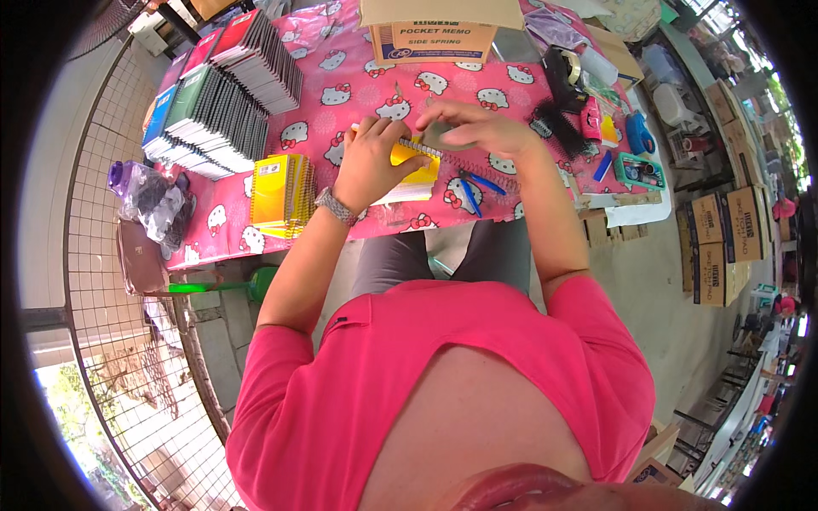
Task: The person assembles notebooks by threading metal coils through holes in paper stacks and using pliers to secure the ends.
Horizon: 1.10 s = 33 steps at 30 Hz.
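Your single view looks steeply down from head height — a wide, upright fisheye — with your pink shirt (298,417) close below, your left hand (373,160) and right hand (492,132) farther out, the counter (345,92) reaching beyond.

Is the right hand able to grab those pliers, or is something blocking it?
Probably yes. The pliers lie near the right hand on the pink tablecloth, and nothing seems to cover their grips. A thin wire coil lies right beside them, though, so the hand might brush it.
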Motion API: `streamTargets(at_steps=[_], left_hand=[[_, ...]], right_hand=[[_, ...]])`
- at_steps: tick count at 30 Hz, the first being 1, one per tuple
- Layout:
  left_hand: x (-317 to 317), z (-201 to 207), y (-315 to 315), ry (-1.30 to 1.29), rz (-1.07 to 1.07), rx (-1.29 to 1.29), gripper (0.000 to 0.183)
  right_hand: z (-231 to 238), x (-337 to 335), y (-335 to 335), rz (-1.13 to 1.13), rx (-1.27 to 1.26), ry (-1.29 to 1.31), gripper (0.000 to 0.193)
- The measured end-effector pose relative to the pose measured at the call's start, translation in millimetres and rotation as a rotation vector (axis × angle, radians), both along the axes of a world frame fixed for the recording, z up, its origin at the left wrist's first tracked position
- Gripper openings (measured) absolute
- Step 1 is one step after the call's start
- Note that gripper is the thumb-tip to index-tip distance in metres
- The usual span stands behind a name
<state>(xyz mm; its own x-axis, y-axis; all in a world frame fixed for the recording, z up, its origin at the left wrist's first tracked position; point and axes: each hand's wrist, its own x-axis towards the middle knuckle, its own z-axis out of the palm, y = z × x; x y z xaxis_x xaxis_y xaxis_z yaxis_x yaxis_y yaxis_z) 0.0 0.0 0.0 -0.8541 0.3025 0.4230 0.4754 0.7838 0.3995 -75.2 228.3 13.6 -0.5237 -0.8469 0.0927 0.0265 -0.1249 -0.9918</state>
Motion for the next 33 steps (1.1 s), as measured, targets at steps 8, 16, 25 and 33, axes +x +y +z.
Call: streamTargets(at_steps=[8, 16, 25, 33], left_hand=[[-3.2, 4.2, -18.0, -0.015, -0.072, 0.09, 0.03], [-14.8, -5.2, -34.9, -0.058, -0.115, 0.202, 0.024], [-29.1, -15.9, -48.6, -0.288, -0.171, 0.378, 0.024], [-21.5, -17.9, -56.0, -0.389, -0.035, 0.435, 0.021]], right_hand=[[9.3, -0.7, -26.1, -0.102, 0.394, 0.268, 0.053], [-4.6, -14.0, -31.0, 0.04, -0.246, -0.258, 0.051], [-3.9, -27.6, -41.4, 0.053, 0.014, -0.043, 0.052], [-35.1, -38.3, -50.1, -0.205, 0.435, 0.08, 0.044]])
